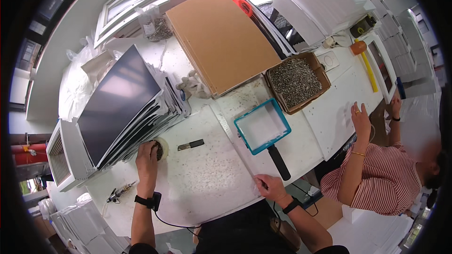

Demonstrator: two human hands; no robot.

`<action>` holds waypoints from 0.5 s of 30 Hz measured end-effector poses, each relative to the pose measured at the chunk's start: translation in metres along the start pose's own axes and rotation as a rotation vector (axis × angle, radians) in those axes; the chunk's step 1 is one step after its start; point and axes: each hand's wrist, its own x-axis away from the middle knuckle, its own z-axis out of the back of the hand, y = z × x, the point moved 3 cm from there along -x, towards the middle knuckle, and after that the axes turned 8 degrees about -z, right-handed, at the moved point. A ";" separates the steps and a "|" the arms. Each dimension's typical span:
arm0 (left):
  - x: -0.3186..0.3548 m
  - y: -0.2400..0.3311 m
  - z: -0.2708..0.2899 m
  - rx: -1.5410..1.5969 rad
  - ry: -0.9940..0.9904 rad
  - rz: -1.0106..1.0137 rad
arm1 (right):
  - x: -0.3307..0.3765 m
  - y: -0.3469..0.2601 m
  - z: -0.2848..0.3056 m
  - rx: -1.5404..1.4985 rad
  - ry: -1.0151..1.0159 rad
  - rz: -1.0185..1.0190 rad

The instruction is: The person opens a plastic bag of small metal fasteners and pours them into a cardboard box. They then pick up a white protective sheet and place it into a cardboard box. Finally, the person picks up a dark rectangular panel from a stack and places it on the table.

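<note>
At the left of the white worktable, my left hand [146, 156] has its fingers bent down into a small round tub [163, 145] of small metal pieces. Its fingertips are closed and hidden among them. My right hand [270, 187] rests at the table's front edge, fingers curled together; what they hold, if anything, I cannot make out. Between the hands lies a short dark tool with a metal end [190, 145]. Beyond my right hand sits a teal-rimmed tray [255, 149] with a white inside, its black handle [278, 162] pointing toward me.
A cardboard box [295, 108] of small metal fasteners stands behind the tray. Dark panels [117, 103] lean at left; a brown board stack [221, 42] lies at the back. An orange-headed mallet [367, 66] is at right, near another person [376, 174] in a striped shirt. A metal-tipped tool [120, 192] lies front left.
</note>
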 end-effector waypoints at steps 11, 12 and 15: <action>0.041 0.039 0.071 0.025 0.031 0.081 | 0.001 -0.008 -0.002 -0.015 0.088 -0.005; 0.047 0.037 0.079 0.030 0.054 0.103 | 0.005 -0.003 -0.002 -0.009 0.077 -0.044; 0.061 0.029 0.118 0.093 0.308 0.000 | 0.002 -0.004 -0.007 -0.016 0.072 -0.073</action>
